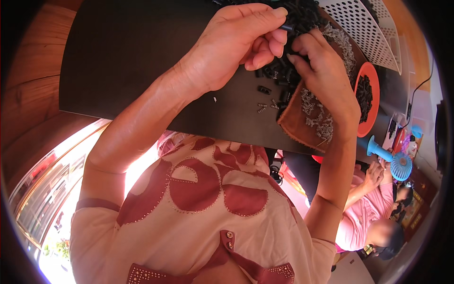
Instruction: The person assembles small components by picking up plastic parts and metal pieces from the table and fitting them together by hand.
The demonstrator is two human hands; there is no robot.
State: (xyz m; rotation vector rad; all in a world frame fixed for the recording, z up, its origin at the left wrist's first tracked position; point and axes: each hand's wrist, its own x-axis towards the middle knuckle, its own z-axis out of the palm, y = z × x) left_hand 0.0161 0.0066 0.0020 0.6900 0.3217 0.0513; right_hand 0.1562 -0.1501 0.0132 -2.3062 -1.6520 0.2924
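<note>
My left hand (239, 40) is raised above the dark table, thumb and fingers pinched on a small black plastic piece (287, 28). Beside it, my right hand (328, 68) has its thumb and index finger curled together over the heap of black plastic pieces (302, 12); whatever lies between those fingertips is hidden. Under my right wrist, small metal springs (324, 128) are scattered on a brown cloth (295, 118). A few loose springs (261, 108) and one black piece (264, 89) lie on the tabletop nearer to me.
An orange bowl (374, 102) of dark pieces stands to the right of my right wrist. Behind it is a white perforated basket (359, 26). Farther right are a blue fan (401, 166) and another person in a pink top (357, 225). The dark table (127, 57) extends left.
</note>
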